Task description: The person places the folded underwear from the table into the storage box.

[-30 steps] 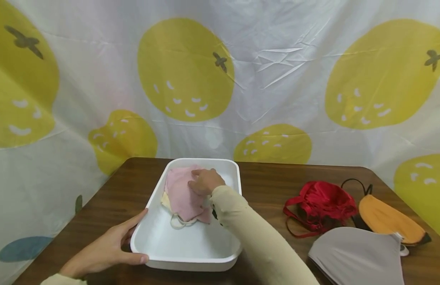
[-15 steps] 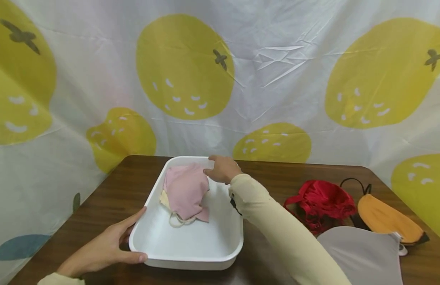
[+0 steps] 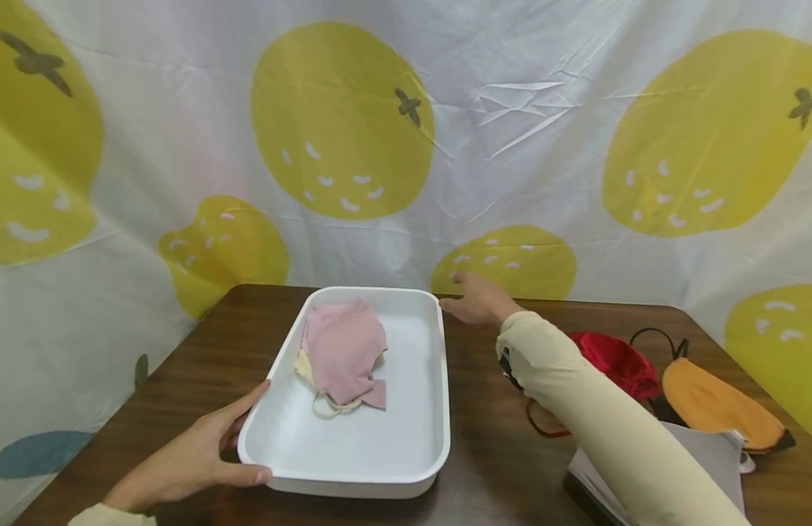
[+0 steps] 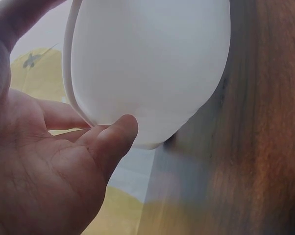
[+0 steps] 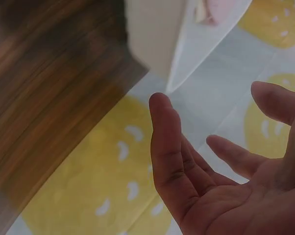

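My left hand [image 3: 195, 454] holds the near left corner of a white plastic tub [image 3: 353, 456], the thumb on its front wall and the fingers along its left side. In the left wrist view the thumb presses against the tub's wall [image 4: 152, 63]. A folded pink cloth piece [image 3: 345, 351] lies in the tub's left part, with a pale yellow piece [image 3: 303, 367] under it and a cream loop sticking out. Just right of the tub's far right corner is my right hand [image 3: 481, 299], its fingers spread and holding nothing.
On the right of the dark wooden table [image 3: 491, 438] lie a red gathered cloth item [image 3: 619, 365], an orange pad-like cloth item [image 3: 718, 402] with a black cord, and a grey cloth item [image 3: 702, 449]. A fruit-print curtain [image 3: 392, 252] hangs behind.
The right hand has left the pink cloth, lifted over the tub's far right rim and moved right. The left hand stays on the corner.
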Motion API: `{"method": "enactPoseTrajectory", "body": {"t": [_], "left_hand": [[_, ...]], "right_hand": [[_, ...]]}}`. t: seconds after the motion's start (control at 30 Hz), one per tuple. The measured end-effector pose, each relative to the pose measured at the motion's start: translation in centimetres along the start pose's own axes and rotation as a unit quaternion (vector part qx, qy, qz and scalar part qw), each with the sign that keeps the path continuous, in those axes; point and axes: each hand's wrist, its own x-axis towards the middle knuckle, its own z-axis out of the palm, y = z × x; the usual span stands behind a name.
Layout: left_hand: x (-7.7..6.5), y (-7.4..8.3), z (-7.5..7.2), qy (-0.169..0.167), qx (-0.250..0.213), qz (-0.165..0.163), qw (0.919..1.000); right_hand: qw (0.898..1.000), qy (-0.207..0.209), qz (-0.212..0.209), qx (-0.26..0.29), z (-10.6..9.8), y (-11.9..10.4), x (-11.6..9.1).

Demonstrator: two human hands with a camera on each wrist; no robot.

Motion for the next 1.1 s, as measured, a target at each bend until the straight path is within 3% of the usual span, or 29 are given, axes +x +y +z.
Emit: {"method": "enactPoseTrajectory", "body": {"t": [0.37,0.63,1.1], "left_hand": [[0.4,0.4,0.2,0.000,0.006,-0.003,1.0000],[0.2,0.4,0.0,0.001,0.005,0.012,0.9999],[0.0,0.5,-0.1,0.000,-0.005,0.001,1.0000]], "right_hand": [[0.999,0.010,0.010,-0.046,-3.1,5.0,-2.5],[0.998,0.017,0.020,-0.058,-3.6,9.0,-4.0],[0.995,0.005,0.051,-0.086,-5.3,15.3,-6.5]]}}
